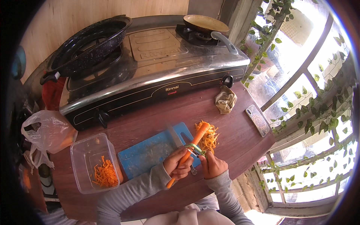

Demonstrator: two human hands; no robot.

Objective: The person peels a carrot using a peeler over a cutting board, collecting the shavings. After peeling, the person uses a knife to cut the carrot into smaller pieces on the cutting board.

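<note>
An orange carrot (200, 133) is gripped in my left hand (177, 165), its thick end pointing away from me and its thin tip near my wrist. My right hand (213, 166) holds a green-framed vegetable peeler (195, 148), whose head lies against the middle of the carrot. Beyond the carrot sits a heap of carrot peelings (210, 139) on the table. Beneath my hands is a blue cutting board (149, 153), and a knife (175, 135) lies across it, partly hidden by my left hand. To the left, a clear plastic container (81, 160) holds shredded carrot (106, 175).
A Rinnai gas stove (157, 73) spans the back of the wooden table (146, 201), bearing a speckled dark pan (87, 56) and a frying pan (206, 24). A crumpled cloth (225, 100) and a phone (257, 120) lie right. A plastic bag (47, 129) sits left.
</note>
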